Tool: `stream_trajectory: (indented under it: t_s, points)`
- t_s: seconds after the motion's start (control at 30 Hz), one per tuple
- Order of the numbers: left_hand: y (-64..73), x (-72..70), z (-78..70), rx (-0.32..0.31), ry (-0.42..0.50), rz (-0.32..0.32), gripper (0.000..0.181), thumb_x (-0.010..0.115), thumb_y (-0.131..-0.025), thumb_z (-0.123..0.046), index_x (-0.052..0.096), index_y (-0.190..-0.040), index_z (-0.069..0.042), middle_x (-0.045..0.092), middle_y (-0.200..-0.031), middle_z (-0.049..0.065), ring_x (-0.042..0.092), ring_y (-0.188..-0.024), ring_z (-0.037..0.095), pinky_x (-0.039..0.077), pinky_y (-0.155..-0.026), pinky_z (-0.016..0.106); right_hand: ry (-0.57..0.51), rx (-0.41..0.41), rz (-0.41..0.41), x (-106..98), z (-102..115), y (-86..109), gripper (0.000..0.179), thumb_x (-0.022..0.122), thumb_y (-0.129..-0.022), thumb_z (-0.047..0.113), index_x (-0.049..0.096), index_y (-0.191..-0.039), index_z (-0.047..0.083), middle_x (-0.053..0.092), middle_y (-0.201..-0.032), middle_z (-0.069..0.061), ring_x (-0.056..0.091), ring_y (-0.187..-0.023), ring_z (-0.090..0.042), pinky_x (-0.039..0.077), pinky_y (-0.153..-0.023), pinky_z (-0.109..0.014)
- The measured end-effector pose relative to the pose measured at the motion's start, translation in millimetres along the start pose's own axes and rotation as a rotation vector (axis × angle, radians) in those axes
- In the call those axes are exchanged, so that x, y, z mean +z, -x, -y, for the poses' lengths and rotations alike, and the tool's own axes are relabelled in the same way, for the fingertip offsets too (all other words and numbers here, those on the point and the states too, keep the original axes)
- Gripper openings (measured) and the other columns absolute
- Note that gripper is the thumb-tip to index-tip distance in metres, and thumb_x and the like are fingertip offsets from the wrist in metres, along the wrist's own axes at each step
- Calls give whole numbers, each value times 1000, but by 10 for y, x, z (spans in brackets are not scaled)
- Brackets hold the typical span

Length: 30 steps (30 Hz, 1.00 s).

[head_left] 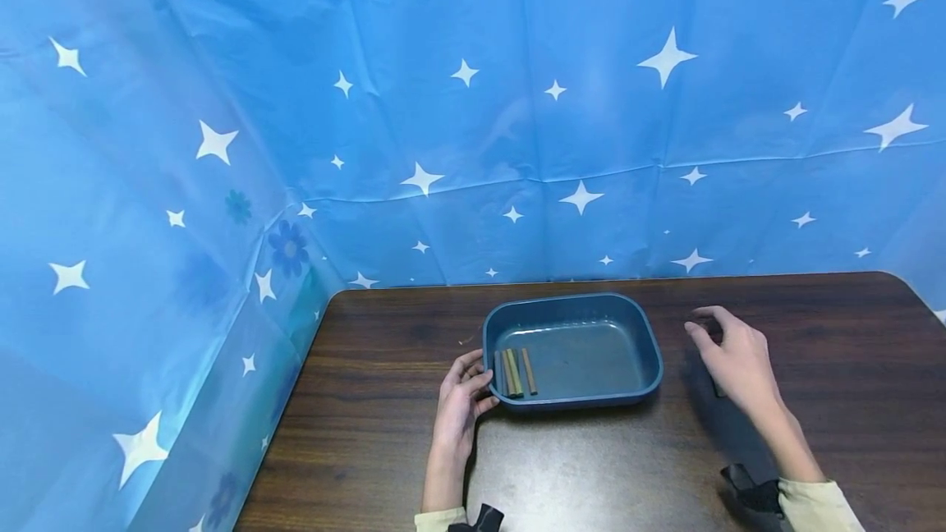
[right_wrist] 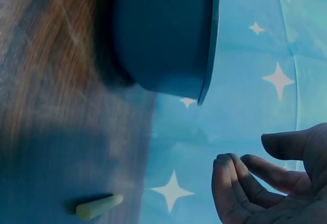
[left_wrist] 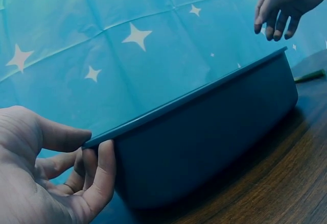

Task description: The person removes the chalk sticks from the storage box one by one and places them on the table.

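Blue backdrop with white four-point stars, behind and on left; blue flower prints low in the corner. Dark brown wood-grain table, rounded far corners, glare patch near front.

Blue rectangular tray, rounded corners, raised walls, sits on the table toward the far edge. Several thin sticks lie inside at its left end, roughly side by side, lengthwise front to back; colours greyish, yellow-green and brownish. Exact count hard to tell, material unclear.

Left hand grips the tray at its left end: thumb on top of the rim, other fingers bent against the outside and underside of the lip, per left wrist view.

Right hand is in the air to the right of the tray, apart from it. Fingers loosely bent, thumb held away from them, gap between thumb and fingertips; right wrist view shows the gap clearly.

One loose stick, pale yellow-green, lies on the table beyond the tray's right end, below the right hand; mostly hidden by that hand in head view.

Pale yellowish sleeves on both arms, black straps at both wrists.
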State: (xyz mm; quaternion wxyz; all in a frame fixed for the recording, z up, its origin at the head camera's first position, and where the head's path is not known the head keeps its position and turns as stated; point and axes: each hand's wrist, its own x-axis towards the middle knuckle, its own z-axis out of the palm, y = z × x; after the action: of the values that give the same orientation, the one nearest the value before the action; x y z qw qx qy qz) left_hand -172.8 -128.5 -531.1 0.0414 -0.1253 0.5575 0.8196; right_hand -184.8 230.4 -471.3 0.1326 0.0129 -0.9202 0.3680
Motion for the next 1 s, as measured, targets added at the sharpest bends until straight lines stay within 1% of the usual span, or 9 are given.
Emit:
stream_trajectory:
  t_s: [0.17, 0.37, 0.53, 0.6, 0.67, 0.83, 1.0]
  points:
    - [-5, 3, 3, 2, 7, 11, 42, 55, -97, 3, 50, -138, 7, 58, -97, 1, 60, -78, 11, 53, -62, 23, -9, -23, 16, 44, 76, 8, 30, 60, -105, 15, 64, -124, -8, 69, -95, -19, 54, -68, -20, 42, -60, -36]
    - [-3, 3, 1, 0, 21, 9, 42, 57, -97, 1, 50, -138, 6, 60, -96, 3, 61, -79, 11, 54, -62, 22, -43, -57, 24, 103, 184, 7, 29, 60, -105, 15, 65, -124, -6, 70, -96, -18, 53, -69, -20, 42, -60, -36]
    - [1, -4, 2, 2, 23, 11, 43, 59, -97, -1, 50, -138, 5, 59, -96, 4, 61, -79, 12, 54, -62, 23, -71, -71, 48, 169, 322, 2, 29, 60, -105, 15, 66, -124, -5, 70, -97, -15, 59, -71, -19, 46, -60, -34]
    - [3, -9, 4, 6, 23, 14, 43, 59, -97, -1, 50, -138, 6, 60, -98, 4, 60, -79, 12, 54, -62, 23, -90, -79, 65, 201, 377, 9, 29, 60, -105, 15, 65, -125, -5, 70, -99, -15, 62, -75, -20, 49, -62, -34]
    - [0, -14, 7, 7, 23, 15, 44, 59, -97, -1, 49, -139, 6, 60, -98, 5, 59, -78, 12, 54, -63, 23, -103, -90, 74, 236, 432, 17, 28, 60, -105, 15, 66, -125, -4, 70, -101, -15, 64, -79, -22, 50, -65, -36]
    - [2, -17, 5, 7, 27, 21, 44, 59, -96, -1, 50, -139, 6, 60, -96, 5, 57, -75, 11, 54, -63, 23, -110, -123, 92, 331, 554, 32, 27, 63, -104, 14, 68, -124, -2, 71, -104, -14, 65, -86, -26, 50, -69, -41]
    - [10, -16, 3, 7, 31, 27, 44, 59, -96, -1, 49, -139, 6, 61, -95, 5, 58, -76, 11, 54, -63, 23, -129, -125, 122, 421, 639, 34, 27, 63, -104, 15, 68, -125, -2, 71, -103, -12, 65, -86, -25, 48, -68, -40]
